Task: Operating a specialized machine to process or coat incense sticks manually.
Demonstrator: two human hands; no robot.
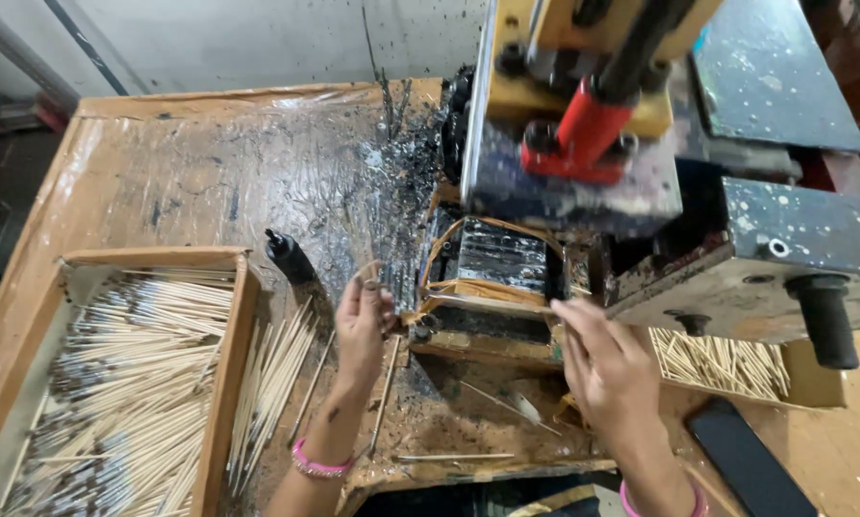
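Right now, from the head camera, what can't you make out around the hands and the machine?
- Right hand: fingertips hidden under the machine's edge; any hold unclear.
- Left hand: thin sticks at its fingertips, too small to count.
- Machine top: cut off by the upper frame edge.
- Stick tray: cut off at the bottom edge.

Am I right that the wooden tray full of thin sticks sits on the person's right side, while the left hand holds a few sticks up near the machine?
Not quite: the head view shows the wooden tray full of sticks on the person's left side, not the right. The rest stands: the left hand holds a few sticks up near the machine.
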